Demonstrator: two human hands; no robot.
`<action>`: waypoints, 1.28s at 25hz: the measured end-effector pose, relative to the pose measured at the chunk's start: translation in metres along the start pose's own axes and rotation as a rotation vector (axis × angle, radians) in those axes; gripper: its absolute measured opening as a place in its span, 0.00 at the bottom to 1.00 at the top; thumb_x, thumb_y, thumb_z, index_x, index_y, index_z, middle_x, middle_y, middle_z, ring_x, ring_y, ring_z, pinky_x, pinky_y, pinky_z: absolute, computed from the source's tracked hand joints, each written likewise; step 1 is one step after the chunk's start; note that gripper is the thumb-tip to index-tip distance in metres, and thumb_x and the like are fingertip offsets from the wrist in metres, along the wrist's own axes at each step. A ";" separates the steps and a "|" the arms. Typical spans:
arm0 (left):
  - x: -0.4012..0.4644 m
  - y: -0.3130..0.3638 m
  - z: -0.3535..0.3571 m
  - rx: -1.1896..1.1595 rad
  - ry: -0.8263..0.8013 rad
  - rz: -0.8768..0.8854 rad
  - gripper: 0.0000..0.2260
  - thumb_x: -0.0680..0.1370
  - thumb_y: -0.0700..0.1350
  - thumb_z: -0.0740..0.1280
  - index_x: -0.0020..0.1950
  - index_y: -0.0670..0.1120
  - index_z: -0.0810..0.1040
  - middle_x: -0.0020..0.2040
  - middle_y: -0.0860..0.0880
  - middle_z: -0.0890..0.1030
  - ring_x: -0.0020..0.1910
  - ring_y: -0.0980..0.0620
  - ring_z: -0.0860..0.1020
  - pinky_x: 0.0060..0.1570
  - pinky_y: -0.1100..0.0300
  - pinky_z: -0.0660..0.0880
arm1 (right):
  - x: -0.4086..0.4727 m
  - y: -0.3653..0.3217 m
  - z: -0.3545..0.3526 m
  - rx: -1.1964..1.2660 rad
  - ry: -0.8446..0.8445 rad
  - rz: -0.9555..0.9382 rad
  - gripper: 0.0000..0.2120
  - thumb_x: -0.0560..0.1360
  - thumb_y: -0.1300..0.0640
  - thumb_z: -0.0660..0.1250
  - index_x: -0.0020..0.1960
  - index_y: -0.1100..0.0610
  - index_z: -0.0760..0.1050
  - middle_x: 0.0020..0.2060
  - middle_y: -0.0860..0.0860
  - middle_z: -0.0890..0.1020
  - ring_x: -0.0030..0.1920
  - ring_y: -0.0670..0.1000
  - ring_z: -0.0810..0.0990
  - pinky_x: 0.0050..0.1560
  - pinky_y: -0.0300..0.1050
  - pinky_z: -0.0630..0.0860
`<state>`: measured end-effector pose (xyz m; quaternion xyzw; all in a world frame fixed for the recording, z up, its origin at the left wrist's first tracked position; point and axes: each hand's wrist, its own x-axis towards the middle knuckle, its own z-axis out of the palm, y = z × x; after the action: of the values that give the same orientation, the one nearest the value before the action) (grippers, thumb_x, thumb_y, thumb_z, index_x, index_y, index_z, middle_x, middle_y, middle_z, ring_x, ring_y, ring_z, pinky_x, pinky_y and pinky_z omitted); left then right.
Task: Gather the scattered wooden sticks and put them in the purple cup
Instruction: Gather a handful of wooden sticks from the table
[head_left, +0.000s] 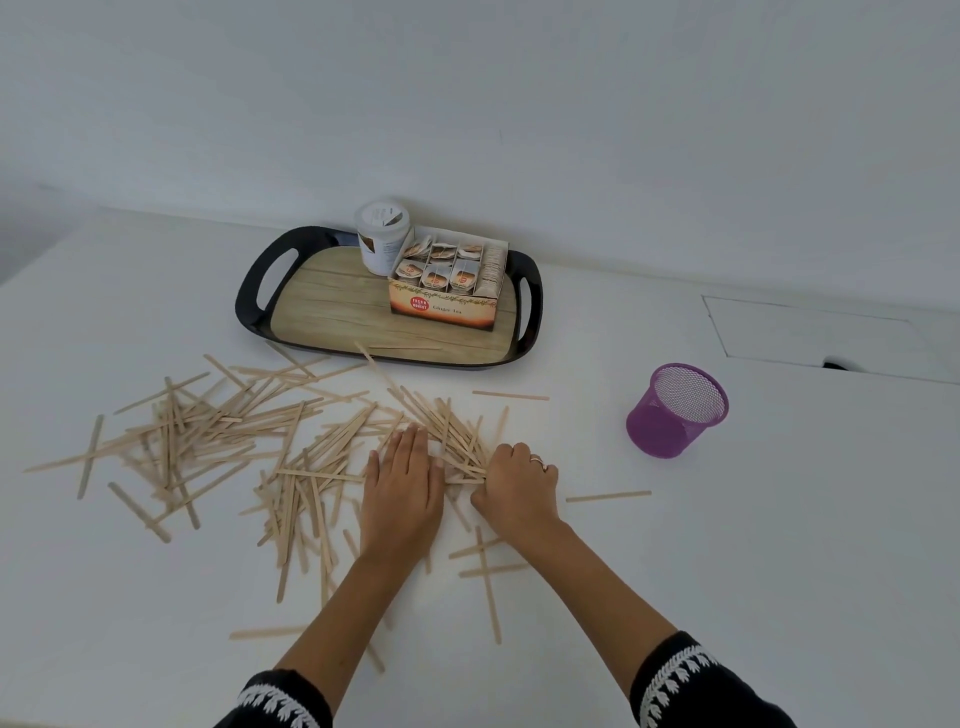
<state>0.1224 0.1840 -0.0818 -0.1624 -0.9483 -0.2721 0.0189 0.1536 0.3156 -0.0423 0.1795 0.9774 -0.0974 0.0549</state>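
Lots of wooden sticks lie all over a white table. They are thin, flat and pale tan, with rounded ends, like the sticks used to stir coffee. Most of them sit in a messy pile on the left side and in the middle of the frame, crossing over each other every which way. A few lie alone: one at the lower middle, one just right of the hands, and one a bit above them. Two or three sticks poke up onto the front edge of the tray.

The left hand lies flat on the sticks in the middle of the frame, with its fingers straight and close together, pressing down on them. The right hand is just beside it on the right. Its fingers are curled tight around the ends of a bunch of sticks that fans out up and to the left. There is a ring on one finger. Both arms have black sleeves with white leaf shapes at the bottom of the frame.

The purple cup stands on the right side, well apart from the pile. It is made of wire mesh and looks empty inside.

Near the top middle is a black tray with a wood-look floor. On it stand a box of ginger tea bags and a white jar just behind the box.
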 end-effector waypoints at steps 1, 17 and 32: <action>0.000 0.000 0.000 -0.012 0.007 0.002 0.23 0.83 0.50 0.48 0.76 0.43 0.58 0.76 0.46 0.61 0.77 0.50 0.54 0.74 0.51 0.45 | 0.002 -0.001 0.000 0.002 -0.017 0.012 0.13 0.73 0.56 0.62 0.55 0.61 0.69 0.52 0.56 0.74 0.51 0.57 0.75 0.47 0.48 0.64; -0.006 -0.002 -0.004 -0.230 0.186 -0.020 0.27 0.81 0.56 0.44 0.77 0.45 0.58 0.76 0.48 0.62 0.76 0.56 0.53 0.74 0.56 0.41 | 0.015 0.028 -0.040 0.174 -0.187 -0.178 0.04 0.75 0.59 0.54 0.43 0.53 0.60 0.32 0.46 0.69 0.33 0.50 0.68 0.46 0.49 0.61; 0.016 0.031 -0.041 -0.864 0.217 -0.014 0.21 0.82 0.58 0.50 0.73 0.53 0.64 0.69 0.63 0.69 0.70 0.65 0.64 0.65 0.74 0.61 | 0.025 0.030 -0.052 0.841 -0.043 -0.087 0.14 0.76 0.47 0.65 0.40 0.56 0.73 0.30 0.44 0.73 0.28 0.42 0.70 0.34 0.36 0.67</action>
<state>0.1147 0.1917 -0.0292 -0.1195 -0.7410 -0.6591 0.0470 0.1379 0.3623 -0.0003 0.1428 0.8577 -0.4938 -0.0068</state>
